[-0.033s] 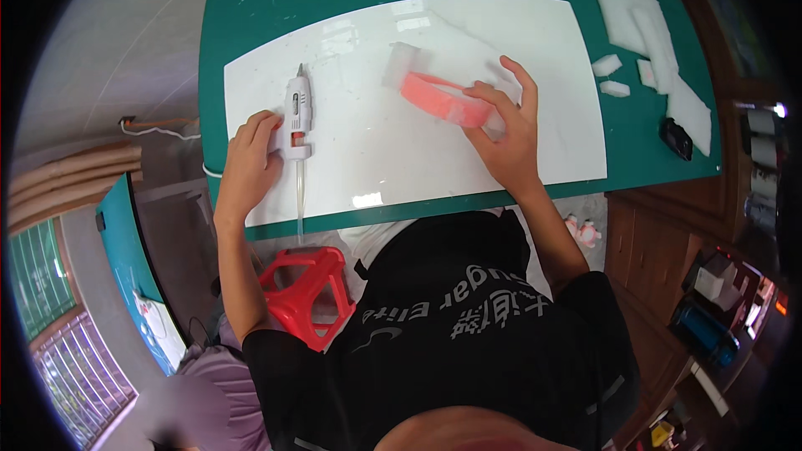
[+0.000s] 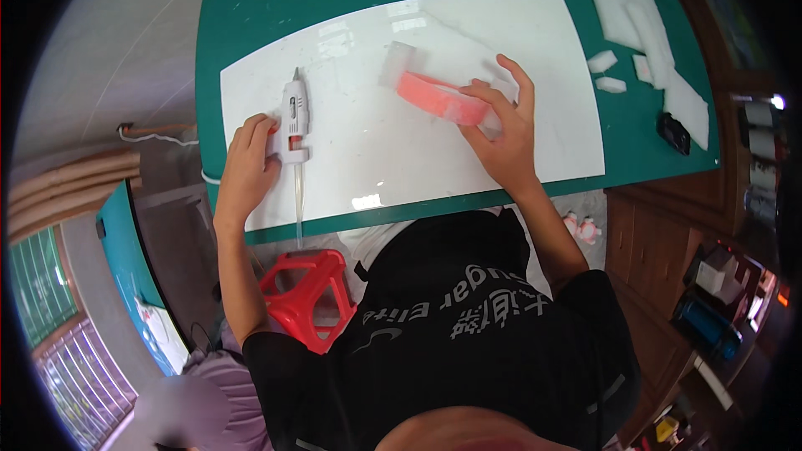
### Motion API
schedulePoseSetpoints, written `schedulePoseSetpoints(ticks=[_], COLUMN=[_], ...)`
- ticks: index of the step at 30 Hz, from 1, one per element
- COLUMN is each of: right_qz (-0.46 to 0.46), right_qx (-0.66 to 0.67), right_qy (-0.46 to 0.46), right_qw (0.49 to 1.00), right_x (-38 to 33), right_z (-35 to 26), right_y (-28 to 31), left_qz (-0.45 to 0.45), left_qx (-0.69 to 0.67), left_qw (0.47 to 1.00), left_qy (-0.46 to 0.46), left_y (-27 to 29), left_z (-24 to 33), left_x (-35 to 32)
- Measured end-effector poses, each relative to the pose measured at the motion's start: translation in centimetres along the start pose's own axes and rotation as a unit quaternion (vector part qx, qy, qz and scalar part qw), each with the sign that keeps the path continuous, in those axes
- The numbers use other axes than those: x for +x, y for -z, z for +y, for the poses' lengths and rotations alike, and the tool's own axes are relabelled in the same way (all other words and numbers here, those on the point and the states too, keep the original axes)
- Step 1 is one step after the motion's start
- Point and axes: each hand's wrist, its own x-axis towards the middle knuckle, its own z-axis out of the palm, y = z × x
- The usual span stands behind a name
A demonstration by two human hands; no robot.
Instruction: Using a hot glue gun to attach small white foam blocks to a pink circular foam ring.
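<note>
Table (image 2: 251,17): green
Board (image 2: 376,159): white, shiny, flat on the table
Glue gun (image 2: 296,108): flat at the board's left side
Foam (image 2: 616,17): white pieces at right and far edge
Black object (image 2: 673,134): right, beside the foam

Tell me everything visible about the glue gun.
The glue gun has a white, plastic-looking body, a dark tapered nozzle and a reddish-orange part near the handle. A translucent glue stick protrudes from its rear. It is over the left part of the white board, nozzle toward the far edge. The left hand holds its handle.
</note>
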Motion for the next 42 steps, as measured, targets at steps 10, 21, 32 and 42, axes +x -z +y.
schedulePoseSetpoints(ticks=[10, 21, 32, 42], right_qz=[0.011, 0.02, 0.012, -0.011], right_qx=[-0.027, -0.076, -0.061, -0.056], right_qy=[0.029, 0.052, 0.058, 0.014], right_qw=[0.999, 0.996, 0.996, 0.998], right_x=[-0.2, 0.3, 0.1, 0.1], right_z=[-0.6, -3.4, -3.8, -3.6], right_y=[-0.1, -1.1, -1.5, -1.4], left_qz=[0.148, 0.217, 0.174, 0.142], left_qx=[0.101, 0.14, 0.104, 0.072], left_qw=[0.966, 0.922, 0.941, 0.952], left_qy=[-0.185, -0.288, -0.271, -0.261], left_y=[0.3, -0.8, -1.4, -1.8], left_z=[3.9, 8.2, 7.8, 7.2], left_x=[-0.5, -0.7, -0.6, -0.8])
